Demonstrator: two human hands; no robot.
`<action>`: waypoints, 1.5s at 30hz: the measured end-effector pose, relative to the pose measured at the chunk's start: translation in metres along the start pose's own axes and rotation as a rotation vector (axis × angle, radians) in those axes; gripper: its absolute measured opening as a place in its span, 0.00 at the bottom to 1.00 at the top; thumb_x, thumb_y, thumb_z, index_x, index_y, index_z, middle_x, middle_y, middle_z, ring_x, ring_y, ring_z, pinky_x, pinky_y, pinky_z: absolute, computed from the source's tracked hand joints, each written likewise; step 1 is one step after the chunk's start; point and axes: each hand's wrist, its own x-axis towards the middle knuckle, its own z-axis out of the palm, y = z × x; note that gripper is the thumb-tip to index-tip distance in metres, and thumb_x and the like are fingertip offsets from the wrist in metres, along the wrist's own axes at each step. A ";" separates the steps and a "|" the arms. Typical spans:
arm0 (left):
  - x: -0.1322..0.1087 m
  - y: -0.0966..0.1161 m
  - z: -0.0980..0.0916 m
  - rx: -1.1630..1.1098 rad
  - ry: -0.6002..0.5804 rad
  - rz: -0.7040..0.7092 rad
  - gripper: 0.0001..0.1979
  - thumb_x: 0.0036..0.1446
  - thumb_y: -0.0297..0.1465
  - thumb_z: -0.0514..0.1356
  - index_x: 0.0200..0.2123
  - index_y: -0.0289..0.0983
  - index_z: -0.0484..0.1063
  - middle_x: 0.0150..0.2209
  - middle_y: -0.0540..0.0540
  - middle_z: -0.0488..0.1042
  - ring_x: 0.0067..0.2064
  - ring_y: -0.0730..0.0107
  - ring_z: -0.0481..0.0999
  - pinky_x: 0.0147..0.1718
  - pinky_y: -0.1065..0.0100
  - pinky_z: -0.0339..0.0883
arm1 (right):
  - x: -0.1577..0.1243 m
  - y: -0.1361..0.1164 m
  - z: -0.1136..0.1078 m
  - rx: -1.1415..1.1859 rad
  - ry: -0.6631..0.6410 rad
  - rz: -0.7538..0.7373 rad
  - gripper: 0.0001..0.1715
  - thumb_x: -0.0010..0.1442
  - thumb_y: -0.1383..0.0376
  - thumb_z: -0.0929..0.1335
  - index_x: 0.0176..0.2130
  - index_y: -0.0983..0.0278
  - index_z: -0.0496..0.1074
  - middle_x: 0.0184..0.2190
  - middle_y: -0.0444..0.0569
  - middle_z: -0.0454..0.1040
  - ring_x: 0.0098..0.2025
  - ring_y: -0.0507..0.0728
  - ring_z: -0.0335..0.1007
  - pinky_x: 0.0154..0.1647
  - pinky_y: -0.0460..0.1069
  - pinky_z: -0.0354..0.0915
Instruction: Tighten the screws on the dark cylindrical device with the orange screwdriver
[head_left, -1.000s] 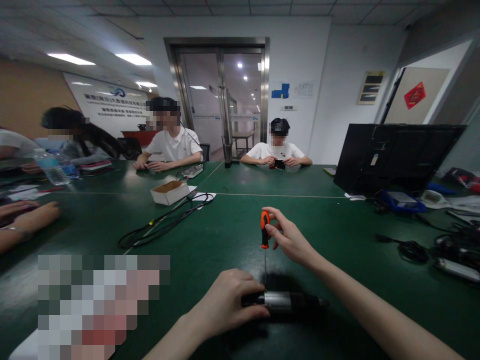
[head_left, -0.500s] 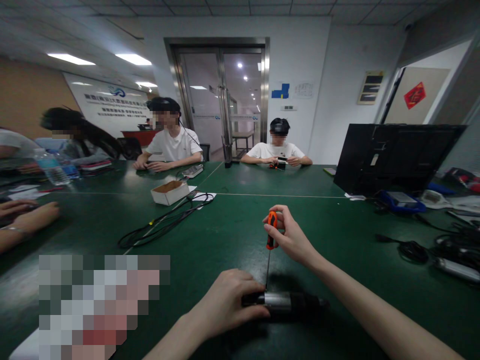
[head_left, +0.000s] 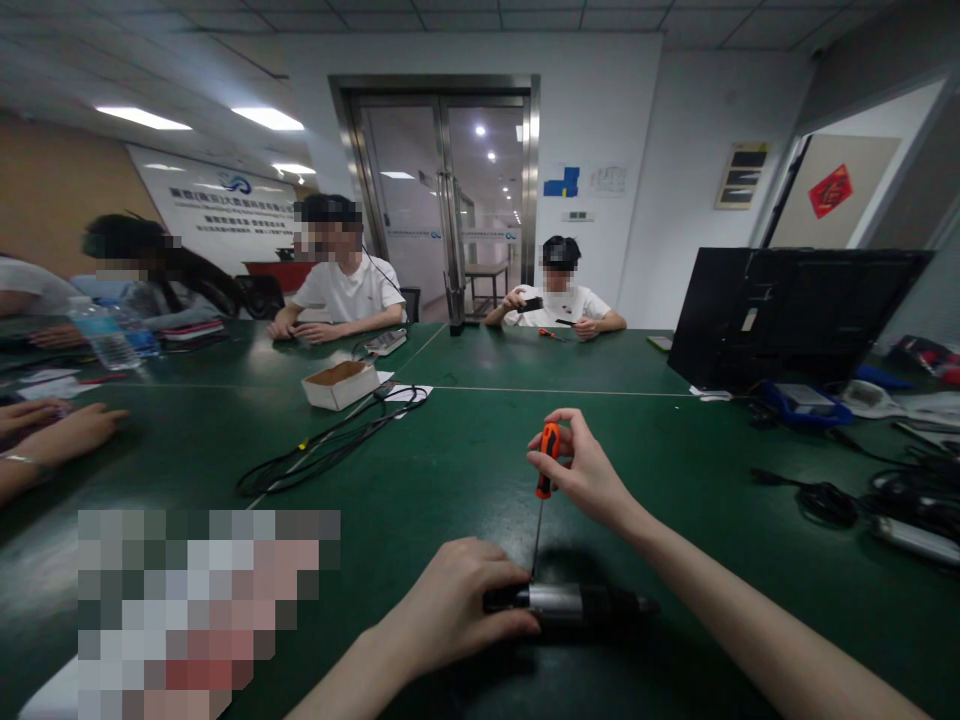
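Note:
A screwdriver [head_left: 550,459] with an orange and black handle stands nearly upright, its thin shaft pointing down. The fingers of my right hand [head_left: 582,468] are closed round its handle. Its tip meets a black and silver cylindrical tool [head_left: 556,604] lying sideways on the green table; the exact contact spot is too small to make out. My left hand [head_left: 469,600] grips the left end of that tool, thumb on the near side and fingers on the far side. The tool's tapered black end points to the right.
A small open box [head_left: 341,388] and a looped black cable [head_left: 330,455] lie ahead on the left. To the right stand a large black monitor [head_left: 780,315] and a heap of cables [head_left: 919,495]. Several people sit round the table, one co-worker's hands [head_left: 67,435] at far left.
The screwdriver's handle has tilted slightly to the right with my right hand. My left hand and the cylindrical tool stay put. The person opposite has raised one hand with a black object.

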 end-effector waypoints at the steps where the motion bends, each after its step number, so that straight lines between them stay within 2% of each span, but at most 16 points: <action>1: 0.000 0.000 0.000 0.002 -0.004 -0.001 0.22 0.65 0.51 0.58 0.43 0.39 0.79 0.34 0.45 0.79 0.34 0.63 0.76 0.32 0.68 0.59 | 0.000 0.000 0.000 0.004 0.003 0.001 0.23 0.57 0.60 0.70 0.45 0.58 0.54 0.37 0.46 0.73 0.34 0.54 0.73 0.24 0.45 0.68; 5: 0.000 0.000 0.000 0.015 -0.020 0.003 0.19 0.65 0.49 0.59 0.43 0.39 0.79 0.35 0.45 0.78 0.35 0.63 0.76 0.33 0.68 0.59 | -0.001 0.000 0.001 0.005 -0.009 0.001 0.20 0.60 0.59 0.68 0.46 0.58 0.54 0.39 0.46 0.73 0.34 0.54 0.72 0.23 0.45 0.68; 11: 0.000 0.000 0.000 0.007 -0.017 -0.003 0.20 0.66 0.49 0.59 0.41 0.39 0.79 0.34 0.45 0.78 0.34 0.63 0.76 0.32 0.68 0.58 | -0.001 -0.002 0.000 -0.029 -0.049 -0.008 0.22 0.61 0.59 0.67 0.54 0.58 0.61 0.46 0.49 0.67 0.31 0.51 0.70 0.19 0.44 0.67; 15: 0.000 0.000 0.000 -0.008 -0.010 0.000 0.22 0.66 0.51 0.57 0.43 0.40 0.79 0.35 0.45 0.78 0.35 0.62 0.76 0.33 0.68 0.60 | -0.001 -0.001 0.001 -0.020 -0.068 -0.005 0.22 0.62 0.59 0.66 0.55 0.58 0.61 0.44 0.48 0.69 0.30 0.51 0.70 0.19 0.44 0.67; 20: -0.001 -0.001 0.000 -0.006 -0.010 0.007 0.24 0.66 0.52 0.55 0.43 0.39 0.80 0.34 0.45 0.78 0.34 0.63 0.76 0.32 0.67 0.59 | 0.000 -0.001 0.001 0.000 -0.027 0.002 0.25 0.56 0.60 0.72 0.49 0.59 0.58 0.37 0.44 0.70 0.34 0.53 0.71 0.22 0.44 0.67; 24: -0.001 -0.002 0.002 -0.006 0.013 0.018 0.25 0.66 0.54 0.55 0.44 0.39 0.80 0.34 0.44 0.79 0.35 0.62 0.77 0.33 0.67 0.60 | 0.000 -0.002 0.000 0.020 -0.024 0.000 0.22 0.57 0.60 0.71 0.46 0.58 0.57 0.34 0.42 0.69 0.33 0.53 0.71 0.23 0.44 0.67; 34: -0.001 -0.004 0.004 -0.029 0.008 0.010 0.24 0.65 0.53 0.57 0.45 0.40 0.79 0.36 0.44 0.81 0.36 0.61 0.79 0.35 0.66 0.61 | 0.003 0.002 -0.001 0.035 -0.036 0.007 0.24 0.57 0.60 0.70 0.52 0.57 0.66 0.44 0.46 0.66 0.30 0.50 0.69 0.21 0.44 0.68; 38: -0.001 -0.003 0.003 -0.023 0.012 0.006 0.22 0.65 0.51 0.59 0.45 0.40 0.80 0.35 0.45 0.81 0.35 0.62 0.79 0.34 0.67 0.61 | 0.002 0.004 0.001 0.059 -0.062 0.028 0.25 0.58 0.60 0.68 0.55 0.57 0.64 0.42 0.47 0.70 0.31 0.52 0.72 0.20 0.44 0.68; 42: 0.000 -0.001 0.002 -0.003 0.008 -0.005 0.18 0.63 0.48 0.63 0.43 0.40 0.80 0.34 0.46 0.81 0.34 0.63 0.78 0.34 0.67 0.60 | 0.003 0.006 0.001 0.067 -0.018 0.031 0.25 0.55 0.60 0.72 0.48 0.58 0.59 0.37 0.45 0.71 0.35 0.55 0.73 0.24 0.45 0.69; 45: 0.000 -0.001 0.004 0.010 0.017 0.009 0.19 0.64 0.49 0.61 0.42 0.39 0.80 0.33 0.46 0.81 0.33 0.63 0.78 0.33 0.68 0.59 | 0.003 0.006 0.001 0.065 0.015 0.026 0.25 0.54 0.60 0.72 0.45 0.58 0.55 0.33 0.42 0.70 0.35 0.55 0.73 0.27 0.47 0.70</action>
